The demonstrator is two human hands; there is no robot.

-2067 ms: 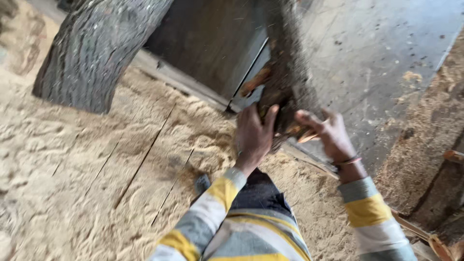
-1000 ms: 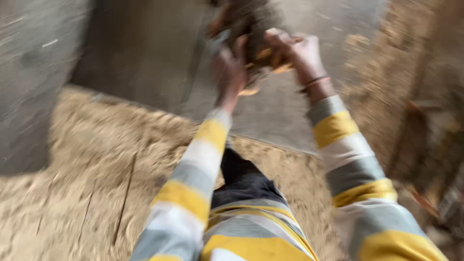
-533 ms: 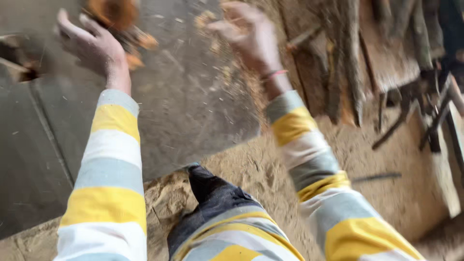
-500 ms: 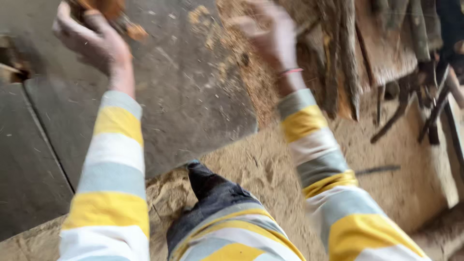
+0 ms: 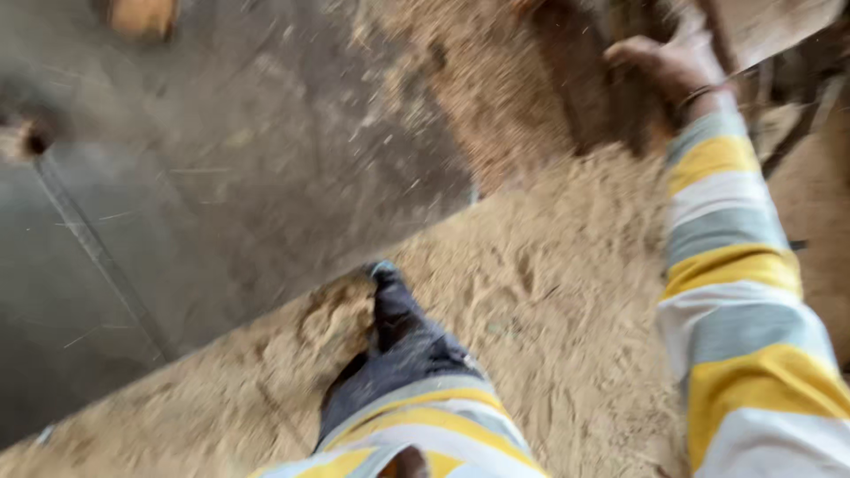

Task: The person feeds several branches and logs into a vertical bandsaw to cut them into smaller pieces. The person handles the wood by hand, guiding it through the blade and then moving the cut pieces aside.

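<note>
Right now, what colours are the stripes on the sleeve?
Yellow, white and grey stripes on the right sleeve, seen in the head view.

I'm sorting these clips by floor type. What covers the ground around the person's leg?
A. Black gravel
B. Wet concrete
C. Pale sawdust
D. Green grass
C: loose tan sawdust lies all around the dark-trousered leg, up to the edge of the grey metal surface; more of it is in the air near the right hand.

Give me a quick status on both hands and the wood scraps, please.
Right hand raised at the dark timber, grip unclear through blur. Left hand out of frame. Orange wood piece at top left, blurred. Sawdust underfoot.
</note>
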